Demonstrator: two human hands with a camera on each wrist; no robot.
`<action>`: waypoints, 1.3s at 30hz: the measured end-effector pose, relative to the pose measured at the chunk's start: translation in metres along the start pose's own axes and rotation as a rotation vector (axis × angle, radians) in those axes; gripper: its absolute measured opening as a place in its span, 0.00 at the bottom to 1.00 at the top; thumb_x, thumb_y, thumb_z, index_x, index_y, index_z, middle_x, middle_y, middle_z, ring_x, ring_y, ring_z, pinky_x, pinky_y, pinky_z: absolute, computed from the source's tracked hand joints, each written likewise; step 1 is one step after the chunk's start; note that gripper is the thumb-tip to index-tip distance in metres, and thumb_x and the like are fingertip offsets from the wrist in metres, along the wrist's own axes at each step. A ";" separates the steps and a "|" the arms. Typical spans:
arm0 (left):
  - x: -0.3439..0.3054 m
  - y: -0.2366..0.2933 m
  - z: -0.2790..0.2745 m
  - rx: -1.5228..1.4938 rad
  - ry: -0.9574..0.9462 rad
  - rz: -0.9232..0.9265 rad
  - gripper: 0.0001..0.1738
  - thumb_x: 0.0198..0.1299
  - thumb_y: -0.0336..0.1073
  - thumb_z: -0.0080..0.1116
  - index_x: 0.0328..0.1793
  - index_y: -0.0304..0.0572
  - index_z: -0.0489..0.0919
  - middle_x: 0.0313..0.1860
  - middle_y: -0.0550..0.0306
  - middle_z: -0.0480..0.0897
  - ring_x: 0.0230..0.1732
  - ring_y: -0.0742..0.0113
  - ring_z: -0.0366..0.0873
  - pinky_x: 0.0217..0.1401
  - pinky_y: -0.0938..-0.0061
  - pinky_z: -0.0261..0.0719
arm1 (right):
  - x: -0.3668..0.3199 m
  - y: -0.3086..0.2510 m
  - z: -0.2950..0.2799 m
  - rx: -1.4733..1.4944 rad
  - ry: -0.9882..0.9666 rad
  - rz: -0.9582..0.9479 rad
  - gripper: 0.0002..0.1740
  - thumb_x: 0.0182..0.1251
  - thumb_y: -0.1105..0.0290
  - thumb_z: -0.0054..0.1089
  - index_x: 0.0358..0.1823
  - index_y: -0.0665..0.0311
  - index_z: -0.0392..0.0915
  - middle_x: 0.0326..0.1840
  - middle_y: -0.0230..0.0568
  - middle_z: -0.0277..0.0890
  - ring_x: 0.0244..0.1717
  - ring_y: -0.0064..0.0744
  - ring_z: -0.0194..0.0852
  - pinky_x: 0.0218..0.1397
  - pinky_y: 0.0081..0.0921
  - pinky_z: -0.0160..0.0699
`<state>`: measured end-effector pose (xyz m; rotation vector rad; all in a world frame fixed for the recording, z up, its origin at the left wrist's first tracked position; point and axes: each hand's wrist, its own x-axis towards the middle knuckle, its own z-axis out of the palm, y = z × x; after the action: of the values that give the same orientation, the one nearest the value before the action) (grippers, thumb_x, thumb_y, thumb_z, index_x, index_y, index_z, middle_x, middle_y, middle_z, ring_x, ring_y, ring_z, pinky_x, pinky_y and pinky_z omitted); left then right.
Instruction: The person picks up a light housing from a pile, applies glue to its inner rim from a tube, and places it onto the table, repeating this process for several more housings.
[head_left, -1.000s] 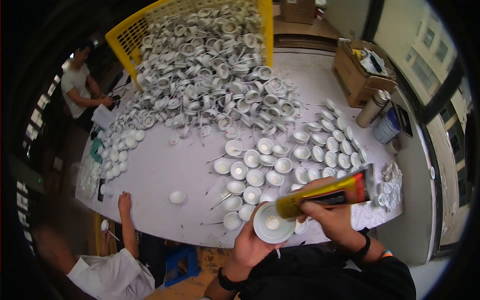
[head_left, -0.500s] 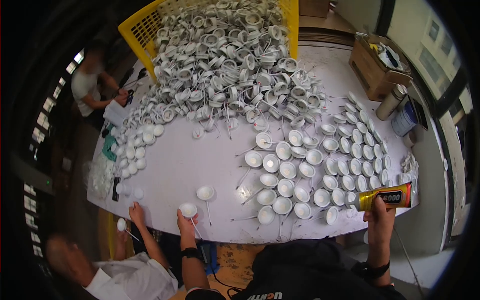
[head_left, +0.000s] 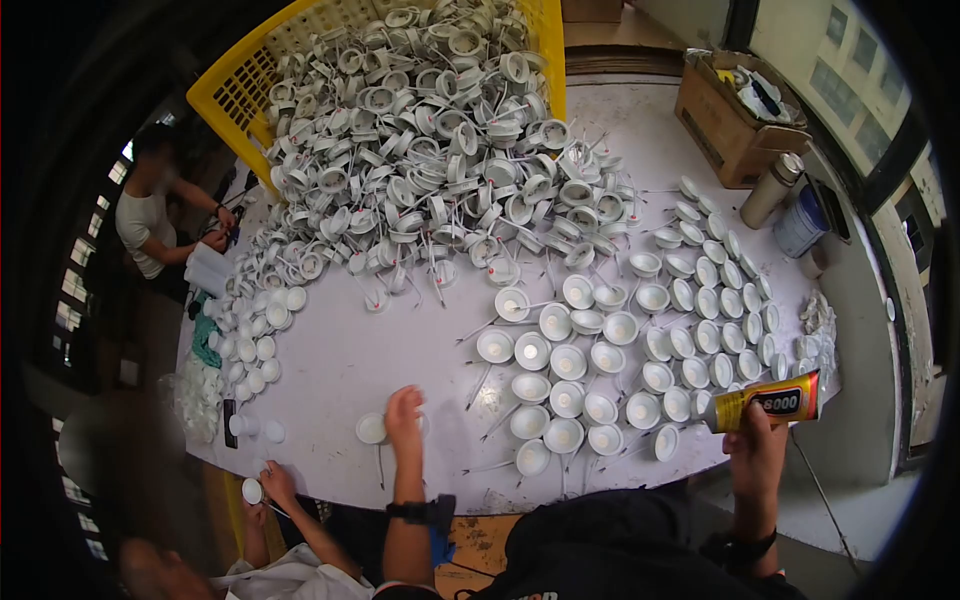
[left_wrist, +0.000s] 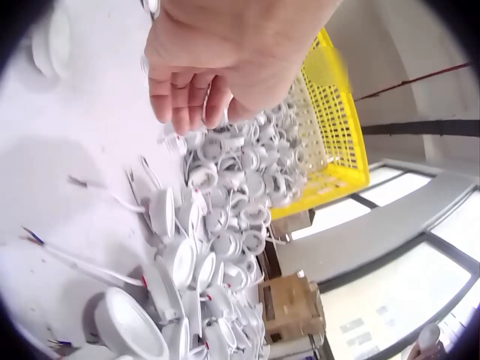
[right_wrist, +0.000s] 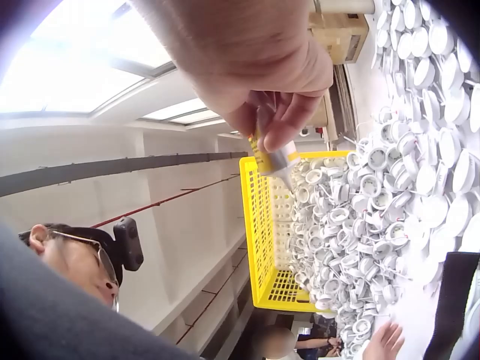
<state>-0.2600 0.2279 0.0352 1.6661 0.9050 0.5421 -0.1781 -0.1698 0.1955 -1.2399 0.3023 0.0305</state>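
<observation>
My left hand (head_left: 404, 425) is over the left half of the table, its fingers loosely bent and holding nothing. Beside it a white round lamp housing (head_left: 371, 429) lies on the table with its cable toward the near edge. Another white housing is mostly hidden behind this hand. In the left wrist view the left hand (left_wrist: 217, 56) overlaps the heap of housings. At the table's right end my right hand (head_left: 757, 455) grips a yellow and black glue tube (head_left: 770, 402), nozzle toward the left. The tube's tip (right_wrist: 283, 176) points away from the fingers in the right wrist view.
Rows of housings (head_left: 568, 362) cover the table's right half. A yellow crate (head_left: 225, 95) spills a heap of housings (head_left: 420, 170) at the back. A cardboard box (head_left: 735, 125), flask (head_left: 772, 190) and tub (head_left: 800, 225) stand right. Two other people are at the left.
The hands parted from the housing held under the tube. My left hand carried that housing left, set it down beside another and lifted away. The right hand moved right, still gripping the tube.
</observation>
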 end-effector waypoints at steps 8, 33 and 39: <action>0.050 -0.017 0.123 0.679 -0.234 -0.007 0.22 0.46 0.49 0.53 0.36 0.35 0.75 0.35 0.46 0.75 0.39 0.51 0.71 0.42 0.62 0.69 | 0.021 0.000 0.029 -0.042 -0.129 0.038 0.16 0.52 0.68 0.55 0.39 0.70 0.65 0.25 0.38 0.67 0.16 0.25 0.66 0.14 0.20 0.67; -0.070 0.094 0.010 -0.713 -0.734 -0.439 0.17 0.60 0.48 0.40 0.42 0.42 0.66 0.26 0.59 0.72 0.19 0.78 0.63 0.16 0.85 0.60 | 0.019 0.013 0.056 -0.086 -0.334 0.001 0.16 0.57 0.68 0.52 0.45 0.66 0.64 0.34 0.34 0.67 0.27 0.20 0.65 0.22 0.13 0.63; -0.105 0.112 0.015 -1.361 -0.857 -0.608 0.26 0.62 0.55 0.27 0.49 0.42 0.66 0.33 0.56 0.73 0.27 0.70 0.68 0.23 0.78 0.61 | 0.015 0.013 0.051 -0.060 -0.435 -0.123 0.21 0.57 0.64 0.50 0.49 0.65 0.60 0.30 0.33 0.67 0.17 0.17 0.61 0.12 0.10 0.58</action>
<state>-0.2801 0.1242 0.1477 0.2263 0.1860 -0.0700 -0.1549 -0.1197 0.1948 -1.2743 -0.1533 0.2019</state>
